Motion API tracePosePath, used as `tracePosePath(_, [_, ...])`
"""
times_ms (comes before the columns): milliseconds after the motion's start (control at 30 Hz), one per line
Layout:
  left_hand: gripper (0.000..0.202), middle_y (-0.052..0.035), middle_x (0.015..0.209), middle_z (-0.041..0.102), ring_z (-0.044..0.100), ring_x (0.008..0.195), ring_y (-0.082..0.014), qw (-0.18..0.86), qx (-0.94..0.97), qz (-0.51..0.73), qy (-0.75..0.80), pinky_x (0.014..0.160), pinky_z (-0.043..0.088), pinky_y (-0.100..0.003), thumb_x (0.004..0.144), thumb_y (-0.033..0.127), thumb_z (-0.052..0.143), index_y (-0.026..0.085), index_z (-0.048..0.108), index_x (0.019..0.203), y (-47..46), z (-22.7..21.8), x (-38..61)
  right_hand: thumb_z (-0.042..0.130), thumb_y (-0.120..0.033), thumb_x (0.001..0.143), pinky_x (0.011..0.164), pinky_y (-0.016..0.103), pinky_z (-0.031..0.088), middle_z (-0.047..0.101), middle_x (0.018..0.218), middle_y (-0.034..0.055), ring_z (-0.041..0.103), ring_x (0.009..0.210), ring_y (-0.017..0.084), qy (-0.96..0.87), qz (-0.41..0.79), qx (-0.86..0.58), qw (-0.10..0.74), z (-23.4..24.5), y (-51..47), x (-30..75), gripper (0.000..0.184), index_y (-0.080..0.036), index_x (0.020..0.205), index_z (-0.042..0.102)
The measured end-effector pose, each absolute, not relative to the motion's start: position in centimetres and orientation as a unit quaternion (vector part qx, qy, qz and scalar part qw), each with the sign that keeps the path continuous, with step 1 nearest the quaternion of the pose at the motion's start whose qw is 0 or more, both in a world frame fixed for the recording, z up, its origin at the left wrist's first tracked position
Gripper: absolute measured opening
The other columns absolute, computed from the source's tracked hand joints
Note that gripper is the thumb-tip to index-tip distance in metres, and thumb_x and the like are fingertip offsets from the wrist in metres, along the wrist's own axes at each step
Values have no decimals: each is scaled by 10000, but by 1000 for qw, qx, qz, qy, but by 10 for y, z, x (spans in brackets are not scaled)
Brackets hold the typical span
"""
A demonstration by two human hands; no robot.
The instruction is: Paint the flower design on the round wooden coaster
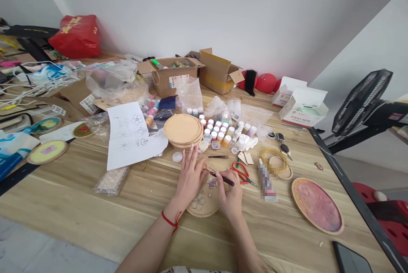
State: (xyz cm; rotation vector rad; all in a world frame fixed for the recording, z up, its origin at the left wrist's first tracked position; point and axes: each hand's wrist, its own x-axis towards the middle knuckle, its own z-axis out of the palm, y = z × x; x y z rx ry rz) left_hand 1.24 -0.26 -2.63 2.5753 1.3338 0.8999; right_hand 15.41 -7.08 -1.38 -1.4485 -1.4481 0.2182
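Note:
My right hand [231, 196] is closed around a slim tool with a dark brown handle [228, 178]. Its thin tip points left, close to my left thumb; I cannot tell its exact kind. My left hand [190, 177] lies with fingers stretched out over the upper left of a round wooden plate [207, 211]. Flower outlines [198, 203] and a purple patch [212, 183] show on the plate, partly covered by both hands. Beyond my left fingertips is a stack of round wooden plates [182, 128]. Red-handled pliers [242, 173] and tweezers [218, 156] lie nearby.
Several white-capped paint jars [227, 140] stand behind the tweezers. A sheet of flower sketches [126, 137] lies left. To the right are a paint tube [267, 181], yellow coiled wire [270, 154], a pink-purple round plate [317, 205] and a phone [350, 258]. Cardboard boxes [174, 80] stand behind.

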Motion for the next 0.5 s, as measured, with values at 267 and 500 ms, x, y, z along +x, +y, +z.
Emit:
tracePosePath(267, [281, -203, 1609, 247, 163, 1516, -334, 35, 845, 310, 435, 1179, 254, -629, 948, 200, 500, 139, 577, 1211, -1, -30, 13, 518, -239, 978, 785, 374, 473, 665, 746, 17, 591, 772, 207, -613, 98, -586, 521, -17, -70, 152, 153, -225, 872, 627])
tracePosePath(500, [278, -196, 1614, 234, 165, 1514, -346, 43, 840, 331, 428, 1171, 272, -626, 943, 199, 522, 152, 591, 1208, 0, -32, 14, 528, -254, 976, 832, 394, 469, 693, 853, 35, 596, 849, 216, -622, 94, -578, 521, -20, -69, 156, 119, -224, 956, 641])
